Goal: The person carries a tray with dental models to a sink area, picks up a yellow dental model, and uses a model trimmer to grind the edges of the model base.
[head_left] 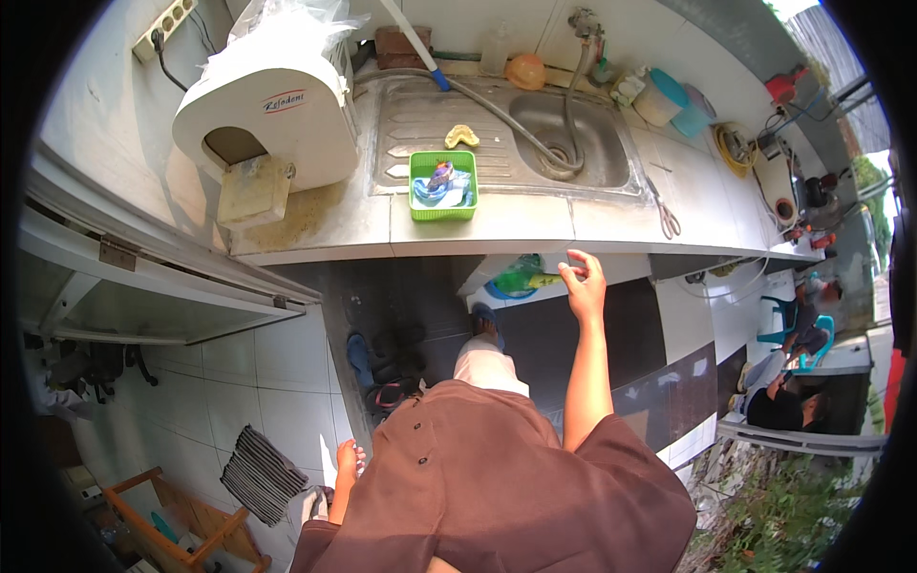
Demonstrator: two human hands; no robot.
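My right hand [585, 284] hangs in the air just in front of the counter's edge, below the sink. Its fingers are bent with the thumb apart, and I see nothing in them. Low at my side is my left hand [351, 456], fingers loosely curled and apart, holding nothing that shows. On the counter stands a small green plastic basket [443, 214] with blue, white and dark items I cannot make out. Just behind it, a cream-coloured dental cast [461, 137] rests on the steel drainboard [394, 125]. Neither hand touches these.
A white boxy machine [330, 124] stands left on the counter. A hose [497, 115] runs into the sink bowl [602, 143]; scissors [666, 215] lie to its right. Slippers [359, 358] are on the floor. A seated person [778, 406] is far right.
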